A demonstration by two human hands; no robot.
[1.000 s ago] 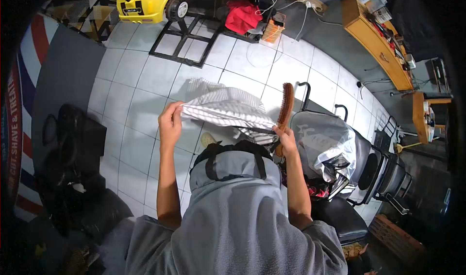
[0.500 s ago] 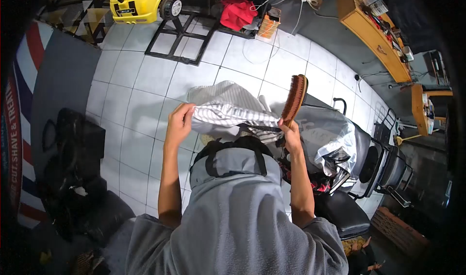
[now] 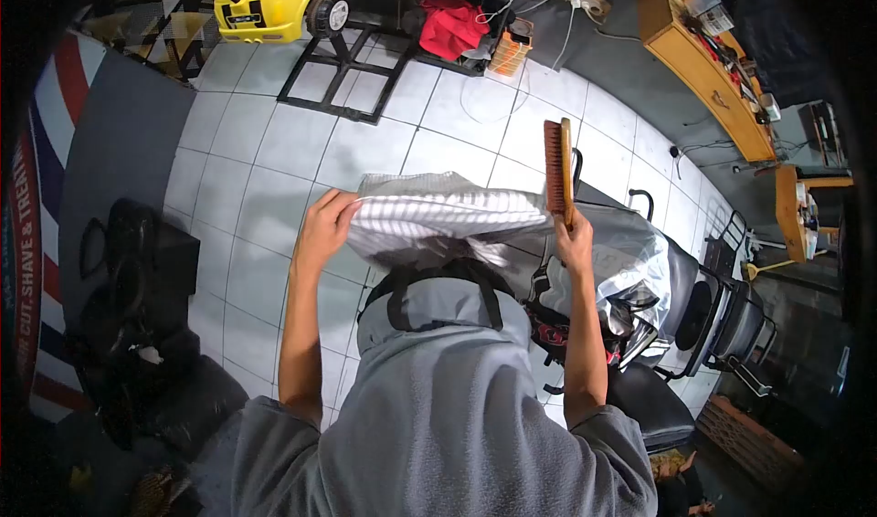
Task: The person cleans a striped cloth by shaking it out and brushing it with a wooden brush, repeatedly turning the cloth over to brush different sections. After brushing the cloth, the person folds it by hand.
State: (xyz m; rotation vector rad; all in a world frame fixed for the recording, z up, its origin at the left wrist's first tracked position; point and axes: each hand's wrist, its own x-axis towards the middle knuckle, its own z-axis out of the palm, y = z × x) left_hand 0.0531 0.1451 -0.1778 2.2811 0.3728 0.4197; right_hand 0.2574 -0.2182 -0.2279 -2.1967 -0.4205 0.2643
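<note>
A grey-and-white striped cloth (image 3: pixel 438 217) is stretched out in front of my body, above the tiled floor. My left hand (image 3: pixel 327 225) pinches its left end. On the other side, my right hand (image 3: pixel 574 241) is closed around the handle of a brush (image 3: pixel 560 170) with a wooden back and brown bristles. The brush stands nearly upright, bristles facing left. The cloth's right end meets my right hand, where the fingers appear to grip it along with the handle. Its lower folds hang in shadow near my waist.
To my right stands a black barber chair (image 3: pixel 685 289) with a translucent sheet (image 3: pixel 630 252) and a bag over it. A black metal frame (image 3: pixel 343 83) lies ahead beside a yellow toy car (image 3: pixel 265 10). Wooden shelves (image 3: pixel 708 79) hang at the right; dark seating (image 3: pixel 151 325) is at left.
Both hands have moved apart, pulling the cloth wider and straighter. My right hand has gone right and slightly up, and the brush has turned more upright.
</note>
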